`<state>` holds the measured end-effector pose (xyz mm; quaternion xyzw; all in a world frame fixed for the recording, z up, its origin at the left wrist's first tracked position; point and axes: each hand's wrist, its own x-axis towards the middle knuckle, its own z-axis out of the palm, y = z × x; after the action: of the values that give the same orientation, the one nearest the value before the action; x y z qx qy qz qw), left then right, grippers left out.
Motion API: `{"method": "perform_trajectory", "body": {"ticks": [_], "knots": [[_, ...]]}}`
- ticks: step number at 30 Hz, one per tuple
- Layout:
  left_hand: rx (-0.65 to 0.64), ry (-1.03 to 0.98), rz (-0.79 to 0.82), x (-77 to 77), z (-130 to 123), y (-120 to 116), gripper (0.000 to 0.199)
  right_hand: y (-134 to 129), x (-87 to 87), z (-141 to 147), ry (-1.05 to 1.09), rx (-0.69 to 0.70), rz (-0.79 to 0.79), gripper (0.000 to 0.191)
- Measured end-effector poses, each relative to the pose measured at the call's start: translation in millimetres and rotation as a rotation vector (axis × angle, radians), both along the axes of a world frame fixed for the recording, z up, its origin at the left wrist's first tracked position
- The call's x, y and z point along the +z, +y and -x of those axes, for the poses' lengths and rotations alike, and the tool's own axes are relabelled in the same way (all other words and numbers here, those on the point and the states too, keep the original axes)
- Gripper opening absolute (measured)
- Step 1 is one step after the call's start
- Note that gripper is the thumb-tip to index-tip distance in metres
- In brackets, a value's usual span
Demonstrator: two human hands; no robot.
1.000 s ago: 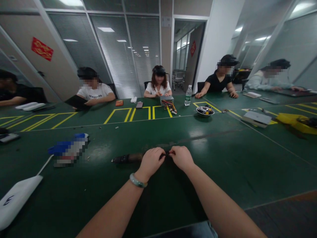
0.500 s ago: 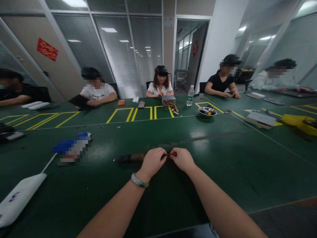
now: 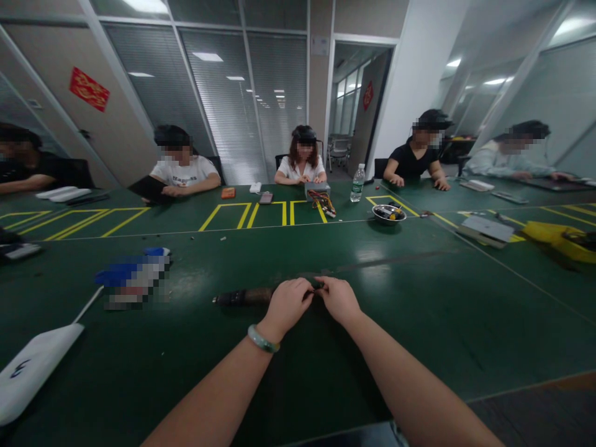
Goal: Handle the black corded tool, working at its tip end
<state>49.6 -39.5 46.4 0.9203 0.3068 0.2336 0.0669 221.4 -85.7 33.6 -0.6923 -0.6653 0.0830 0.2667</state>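
Observation:
My hands are together in front of me on the green bench top. My left hand, with a pale green bangle on its wrist, closes around the end of a long dark-and-brown cylindrical object. The rest of that object extends left along the bench. My right hand pinches a small dark piece against the object's end. My fingers hide most of the join, and I cannot tell exactly what the piece is.
A white pad with a cord and a pixelated blue-and-white item lie to my left. Across the bench are yellow tape outlines, a metal bowl of small parts, a wired metal box, a water bottle and seated co-workers.
The view has levelled and shifted slightly, so the room sits differently in the frame. My hands have drawn a little closer together, still on the same object.

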Motion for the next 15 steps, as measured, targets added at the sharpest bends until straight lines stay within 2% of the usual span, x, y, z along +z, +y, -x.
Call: {"method": "perform_trajectory", "body": {"ticks": [4,10,15], "knots": [[-0.002,-0.001,-0.005,-1.6,0.5,0.5,0.009,3.6,1.9,1.5,-0.136,0.047,0.036,0.025],[-0.053,-0.147,-0.068,8.4,7.8,-6.7,0.04,6.1,5.9,3.2,-0.166,0.015,0.058,0.021],[-0.137,-0.224,-0.1,12.3,21.6,-5.9,0.04,12.3,10.3,2.5,-0.139,0.032,0.134,0.02]]}}
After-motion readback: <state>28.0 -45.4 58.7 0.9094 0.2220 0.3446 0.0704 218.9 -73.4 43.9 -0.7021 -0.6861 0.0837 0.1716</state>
